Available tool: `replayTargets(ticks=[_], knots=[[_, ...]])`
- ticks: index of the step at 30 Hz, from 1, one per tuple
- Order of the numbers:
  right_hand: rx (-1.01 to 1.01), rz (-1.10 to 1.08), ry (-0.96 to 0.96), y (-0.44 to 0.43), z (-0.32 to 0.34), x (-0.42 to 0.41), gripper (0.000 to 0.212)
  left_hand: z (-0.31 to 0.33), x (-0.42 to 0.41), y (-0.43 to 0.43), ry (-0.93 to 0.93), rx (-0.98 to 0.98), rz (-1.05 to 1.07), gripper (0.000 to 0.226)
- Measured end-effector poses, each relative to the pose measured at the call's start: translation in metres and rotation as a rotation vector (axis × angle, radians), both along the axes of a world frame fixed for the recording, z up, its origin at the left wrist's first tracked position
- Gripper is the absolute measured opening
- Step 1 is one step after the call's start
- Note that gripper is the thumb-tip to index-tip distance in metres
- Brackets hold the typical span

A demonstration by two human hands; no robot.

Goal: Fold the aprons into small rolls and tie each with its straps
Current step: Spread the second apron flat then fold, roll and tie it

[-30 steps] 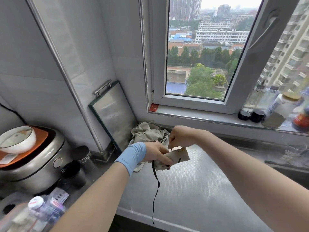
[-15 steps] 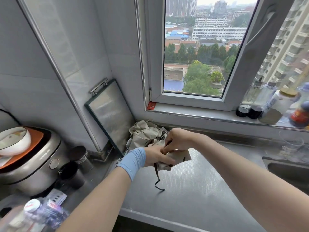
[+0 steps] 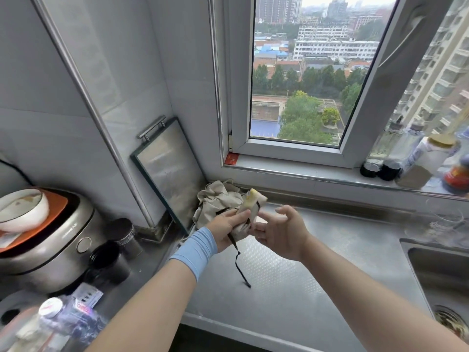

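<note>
One apron roll (image 3: 251, 207), gripped in left hand (image 3: 225, 231)

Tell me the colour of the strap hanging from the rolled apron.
Black strap; head view.

The apron pile (image 3: 215, 201) lies in the counter (image 3: 291, 288) corner, cooker (image 3: 50, 245) left, sink (image 3: 441, 270) right.

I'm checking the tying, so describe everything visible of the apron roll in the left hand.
The apron roll is a bundle of beige cloth, pale yellow at its upper end. The left hand grips its lower part, holding it tilted above the counter. Its black strap crosses the roll and dangles below, knotted partway. The right hand is open beside it; contact is unclear.
</note>
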State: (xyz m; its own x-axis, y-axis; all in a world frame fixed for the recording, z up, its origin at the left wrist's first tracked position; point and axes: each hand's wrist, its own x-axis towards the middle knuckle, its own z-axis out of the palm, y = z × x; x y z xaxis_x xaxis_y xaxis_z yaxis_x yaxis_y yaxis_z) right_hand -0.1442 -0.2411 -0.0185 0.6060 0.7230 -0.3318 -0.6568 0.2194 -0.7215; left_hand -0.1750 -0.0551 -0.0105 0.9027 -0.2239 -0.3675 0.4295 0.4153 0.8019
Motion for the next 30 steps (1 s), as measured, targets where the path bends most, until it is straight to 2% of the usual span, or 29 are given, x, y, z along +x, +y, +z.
replayTargets(ticks=[2,4,5,7,10,13,15,18,21,23,26,28,30], knots=[[-0.029,0.116,-0.047,0.009,0.0,-0.011,0.056,0.007,0.001,0.0,0.033,-0.172,0.124,0.029],[-0.138,0.205,-0.212,0.02,0.001,-0.023,0.031,0.017,0.003,-0.004,0.069,-0.232,0.154,0.026],[-0.195,0.23,-0.289,0.024,0.004,-0.027,0.027,0.021,0.003,-0.006,0.072,-0.235,0.146,0.025],[-0.326,0.285,-0.382,0.026,0.003,-0.021,0.021,0.028,0.002,-0.005,0.033,-0.159,0.093,0.027],[-0.575,0.443,-0.381,0.006,0.01,-0.001,0.018,0.037,-0.003,0.01,-0.049,0.142,-0.132,0.025],[-0.817,0.559,-0.453,-0.015,0.033,0.019,0.016,0.038,-0.009,0.021,-0.032,0.452,-0.382,0.023],[-0.961,0.55,-0.545,-0.018,0.047,0.031,0.018,0.033,-0.013,0.017,-0.002,0.546,-0.441,0.029],[-1.178,0.511,-0.783,-0.007,0.068,0.042,0.026,0.017,-0.018,0.005,0.024,0.56,-0.362,0.035],[-1.385,0.484,-1.195,0.009,0.088,0.037,0.028,0.005,-0.022,-0.003,0.024,0.542,-0.265,0.035],[-1.434,0.432,-1.36,0.019,0.093,0.029,0.028,0.004,-0.024,-0.006,0.06,0.508,-0.252,0.031],[-1.42,0.451,-1.429,0.028,0.082,0.016,0.025,0.001,-0.022,-0.004,0.112,0.488,-0.237,0.014],[-1.407,0.409,-1.45,0.024,0.073,0.015,0.023,-0.003,-0.021,0.001,0.116,0.455,-0.226,0.016],[-1.358,0.273,-1.393,0.012,0.065,0.02,0.026,-0.007,-0.023,0.006,0.122,0.389,-0.245,0.025]])
